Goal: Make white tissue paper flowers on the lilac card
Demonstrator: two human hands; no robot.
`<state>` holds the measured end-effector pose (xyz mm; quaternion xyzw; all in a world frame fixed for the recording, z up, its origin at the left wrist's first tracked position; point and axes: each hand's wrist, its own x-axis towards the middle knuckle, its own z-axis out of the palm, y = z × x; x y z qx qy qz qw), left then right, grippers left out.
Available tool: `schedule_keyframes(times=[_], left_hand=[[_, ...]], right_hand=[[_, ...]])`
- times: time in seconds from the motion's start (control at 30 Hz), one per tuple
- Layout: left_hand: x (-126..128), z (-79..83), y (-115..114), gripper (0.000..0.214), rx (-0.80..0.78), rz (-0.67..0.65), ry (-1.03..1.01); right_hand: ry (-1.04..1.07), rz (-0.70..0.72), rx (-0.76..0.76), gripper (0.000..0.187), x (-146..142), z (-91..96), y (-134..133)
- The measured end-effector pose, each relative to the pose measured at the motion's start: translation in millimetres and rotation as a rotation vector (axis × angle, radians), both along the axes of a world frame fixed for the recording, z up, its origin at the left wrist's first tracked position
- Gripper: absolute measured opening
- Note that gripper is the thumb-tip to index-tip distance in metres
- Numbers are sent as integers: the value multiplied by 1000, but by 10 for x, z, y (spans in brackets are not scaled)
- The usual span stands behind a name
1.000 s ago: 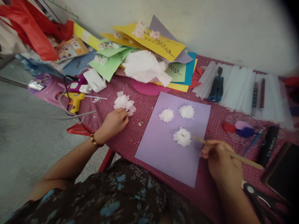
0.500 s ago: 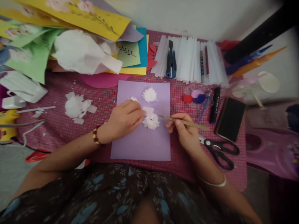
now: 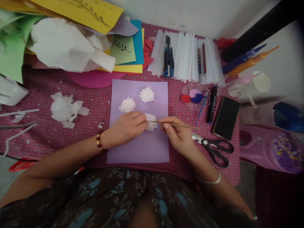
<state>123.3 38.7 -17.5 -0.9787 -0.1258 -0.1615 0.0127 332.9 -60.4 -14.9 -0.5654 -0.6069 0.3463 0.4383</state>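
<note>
A purple sheet of paper [image 3: 140, 148] lies in front of me with three white crumpled-paper flowers on it. One flower [image 3: 146, 94] is at the upper right and another [image 3: 127, 104] at the upper left. My left hand [image 3: 128, 127] is closed at the left edge of the lowest flower [image 3: 152, 122], covering part of it; its fingertips are hidden. My right hand [image 3: 178, 133] pinches a thin brown stick [image 3: 184, 126], whose tip reaches onto that same flower from the right.
Scissors [image 3: 213, 148], a phone [image 3: 225, 117], a black marker [image 3: 212, 104] and a paint palette [image 3: 190, 98] lie to the right. White strips [image 3: 186, 58] with a cutter [image 3: 168, 60] are at the back. Torn white paper [image 3: 63, 109] and coloured sheets [image 3: 128, 49] lie left and behind.
The whole view has shifted, so the table things sit further left. My left hand has moved lower on the sheet, uncovering the upper-left flower. The stick stays at the lowest flower.
</note>
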Motion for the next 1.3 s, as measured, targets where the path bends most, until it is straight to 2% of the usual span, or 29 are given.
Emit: schedule_keyframes(times=[0.13,0.2,0.3,0.43,0.57,0.67,0.73,0.83,0.97,1.1,1.3], left_hand=[[5,-13,3,15,-18,1,-14],[1,-20,17,11,-80,23,-61],[-16,-33,56,16,-305,112,-181],[-57,-90,116,37,-670,217,-294],[-84,-130,125,45,-821,218,-285],[-67,-86,87,45,-841,164,-160],[-30,-56,48,51,-804,136,-83],[59,-78,-4,61,-725,165,-33],[178,-215,-11,40,-739,221,-144],[210,-309,24,15,-820,204,-304],[215,-304,46,8,-835,154,-322]], right_hand=[[-111,27,22,21,-14,-9,25],[-168,46,38,20,-21,-13,35],[-238,87,86,21,-38,-27,43],[-308,132,109,22,-64,-62,33],[-333,138,104,22,-75,-94,18],[-318,125,130,22,-75,-112,13],[-315,104,140,20,-73,-119,8],[-318,99,163,19,-76,-124,-5],[-302,130,145,20,-90,-131,-20],[-271,130,139,21,-89,-120,-31],[-260,65,249,21,-49,-36,-122]])
